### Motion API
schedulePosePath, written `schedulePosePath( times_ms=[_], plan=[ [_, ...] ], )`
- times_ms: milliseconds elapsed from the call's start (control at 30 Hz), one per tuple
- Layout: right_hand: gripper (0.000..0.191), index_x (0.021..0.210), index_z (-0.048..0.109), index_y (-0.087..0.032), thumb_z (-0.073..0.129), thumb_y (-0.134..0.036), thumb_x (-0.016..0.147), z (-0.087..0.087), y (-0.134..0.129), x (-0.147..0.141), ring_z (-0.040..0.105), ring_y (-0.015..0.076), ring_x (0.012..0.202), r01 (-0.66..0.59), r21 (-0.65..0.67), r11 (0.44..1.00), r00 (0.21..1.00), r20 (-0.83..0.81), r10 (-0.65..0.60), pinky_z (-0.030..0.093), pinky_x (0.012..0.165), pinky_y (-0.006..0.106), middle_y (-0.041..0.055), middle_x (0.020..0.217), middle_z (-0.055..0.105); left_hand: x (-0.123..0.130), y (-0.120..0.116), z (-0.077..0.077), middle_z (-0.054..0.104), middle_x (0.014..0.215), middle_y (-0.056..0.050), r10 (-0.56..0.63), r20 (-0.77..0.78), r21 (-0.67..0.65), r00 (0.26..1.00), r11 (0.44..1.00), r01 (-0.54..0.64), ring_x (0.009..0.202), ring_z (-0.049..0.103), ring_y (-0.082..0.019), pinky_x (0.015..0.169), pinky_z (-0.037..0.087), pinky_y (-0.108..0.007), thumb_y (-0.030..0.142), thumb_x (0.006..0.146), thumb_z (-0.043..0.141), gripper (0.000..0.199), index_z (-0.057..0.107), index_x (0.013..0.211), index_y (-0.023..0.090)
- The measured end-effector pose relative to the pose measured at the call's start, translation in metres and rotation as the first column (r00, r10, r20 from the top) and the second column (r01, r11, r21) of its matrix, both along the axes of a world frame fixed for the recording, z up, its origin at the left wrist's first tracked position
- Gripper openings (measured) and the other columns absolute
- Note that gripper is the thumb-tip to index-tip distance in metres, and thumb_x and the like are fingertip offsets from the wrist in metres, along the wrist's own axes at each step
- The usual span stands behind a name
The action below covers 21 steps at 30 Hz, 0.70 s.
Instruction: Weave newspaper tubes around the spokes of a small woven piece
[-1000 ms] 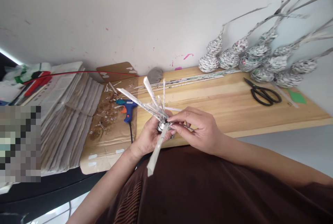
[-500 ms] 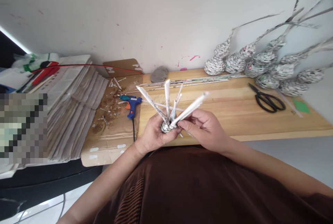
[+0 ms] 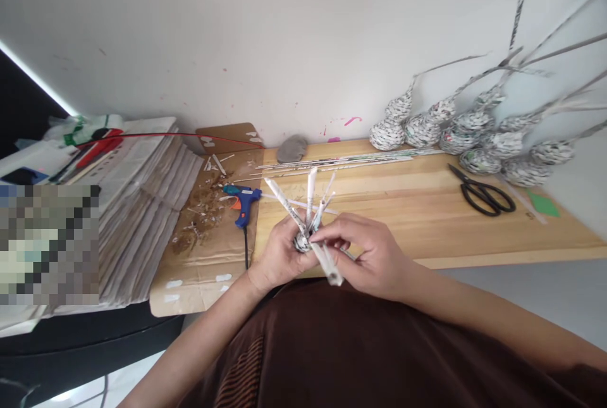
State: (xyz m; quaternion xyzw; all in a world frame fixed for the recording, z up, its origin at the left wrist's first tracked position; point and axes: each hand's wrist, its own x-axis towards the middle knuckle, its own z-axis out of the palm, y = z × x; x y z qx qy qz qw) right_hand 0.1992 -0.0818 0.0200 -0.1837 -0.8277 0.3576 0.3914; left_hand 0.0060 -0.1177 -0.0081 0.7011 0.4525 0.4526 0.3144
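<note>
L hand gripped woven paper piece, R hand fingers closed at its paper tubes, glue gun at 10 o'clock

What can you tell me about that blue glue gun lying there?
The glue gun has a smooth blue body, apparently plastic, with a teal front end and an orange trigger. It lies on its side on the stained cardboard, among paper scraps, front end pointing left, rear close to the wooden board. A thin pale stick runs right from its rear, and a black cord leaves its handle toward the person. Neither hand touches it. Whether it is hot cannot be seen.
</note>
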Motion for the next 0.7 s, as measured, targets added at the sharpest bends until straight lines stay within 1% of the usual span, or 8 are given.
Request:
schedulePosePath(
  times_ms=[100, 167, 233, 300, 400, 467, 533, 700],
  plan=[
    [0.019, 0.111, 0.072, -0.019, 0.062, -0.021, 0.095, -0.0010, 0.0013, 0.0010, 0.065, 0.0177, 0.087, -0.057, 0.247, 0.967, 0.994, 0.104, 0.032, 0.054, 0.080, 0.032, 0.0089, 0.095, 0.073, -0.0013, 0.0010, -0.0004, 0.060, 0.083, -0.004, -0.019, -0.006, 0.011, 1.000, 1.000, 0.019, 0.074, 0.055, -0.018, 0.069, 0.046, -0.029, 0.047, 0.078, 0.074, 0.035, 0.059, 0.089, 0.018],
    [0.020, 0.113, 0.073, -0.019, 0.063, -0.025, 0.096, -0.0008, 0.0020, 0.0019, 0.067, 0.0192, 0.095, -0.103, 0.272, 0.957, 0.990, 0.124, 0.072, 0.055, 0.084, 0.033, 0.0106, 0.102, 0.073, -0.0020, 0.0012, 0.0003, 0.060, 0.083, -0.004, -0.016, -0.014, 0.018, 1.000, 1.000, 0.016, 0.075, 0.056, -0.018, 0.070, 0.046, -0.030, 0.048, 0.075, 0.078, 0.038, 0.060, 0.089, 0.018],
    [0.021, 0.112, 0.074, -0.020, 0.064, -0.028, 0.096, -0.0005, 0.0023, 0.0023, 0.068, 0.0180, 0.092, -0.110, 0.178, 0.978, 0.991, 0.094, 0.094, 0.055, 0.082, 0.031, 0.0096, 0.101, 0.074, -0.0019, 0.0008, 0.0010, 0.060, 0.082, -0.003, -0.016, -0.015, 0.010, 1.000, 1.000, 0.016, 0.074, 0.056, -0.018, 0.069, 0.046, -0.030, 0.045, 0.073, 0.080, 0.036, 0.060, 0.088, 0.018],
    [0.020, 0.109, 0.075, -0.020, 0.065, -0.030, 0.095, -0.0004, 0.0028, 0.0016, 0.068, 0.0146, 0.080, -0.106, -0.039, 0.994, 0.994, 0.020, 0.106, 0.055, 0.074, 0.026, 0.0065, 0.092, 0.075, -0.0009, 0.0000, 0.0011, 0.060, 0.082, -0.003, -0.015, -0.008, 0.003, 1.000, 1.000, 0.015, 0.074, 0.055, -0.017, 0.069, 0.046, -0.029, 0.039, 0.074, 0.079, 0.031, 0.060, 0.087, 0.018],
    [0.019, 0.099, 0.077, -0.019, 0.065, -0.033, 0.095, -0.0006, 0.0044, -0.0011, 0.063, 0.0106, 0.065, -0.131, -0.417, 0.900, 0.989, -0.112, 0.092, 0.051, 0.061, 0.022, 0.0022, 0.078, 0.072, 0.0021, -0.0013, -0.0007, 0.058, 0.079, -0.001, 0.009, 0.016, -0.005, 1.000, 1.000, -0.009, 0.071, 0.053, -0.014, 0.067, 0.045, -0.027, 0.027, 0.077, 0.073, 0.019, 0.058, 0.084, 0.018],
    [0.023, 0.092, 0.077, -0.017, 0.065, -0.036, 0.095, -0.0002, 0.0055, -0.0027, 0.059, 0.0096, 0.061, -0.149, -0.545, 0.825, 0.986, -0.149, 0.080, 0.048, 0.057, 0.021, 0.0013, 0.073, 0.070, 0.0041, -0.0018, -0.0023, 0.057, 0.076, 0.000, 0.026, 0.032, -0.019, 0.999, 0.999, -0.026, 0.068, 0.052, -0.013, 0.065, 0.045, -0.025, 0.022, 0.076, 0.070, 0.016, 0.056, 0.082, 0.018],
    [0.024, 0.088, 0.077, -0.016, 0.065, -0.036, 0.094, 0.0006, 0.0057, -0.0037, 0.059, 0.0097, 0.062, -0.149, -0.566, 0.811, 0.986, -0.148, 0.078, 0.048, 0.058, 0.021, 0.0018, 0.074, 0.070, 0.0053, -0.0021, -0.0031, 0.058, 0.077, 0.000, 0.017, 0.068, -0.050, 0.998, 0.999, -0.014, 0.068, 0.053, -0.013, 0.066, 0.046, -0.025, 0.021, 0.076, 0.070, 0.016, 0.056, 0.083, 0.018],
    [0.015, 0.093, 0.074, -0.016, 0.070, -0.030, 0.090, 0.0004, 0.0038, -0.0064, 0.065, 0.0142, 0.076, -0.026, -0.449, 0.893, 0.993, -0.116, -0.029, 0.052, 0.068, 0.025, 0.0056, 0.087, 0.073, 0.0057, -0.0002, -0.0026, 0.060, 0.081, -0.002, 0.028, 0.123, -0.113, 0.992, 0.994, -0.014, 0.073, 0.058, -0.016, 0.070, 0.051, -0.029, 0.025, 0.077, 0.068, 0.018, 0.056, 0.088, 0.018]
  ],
)
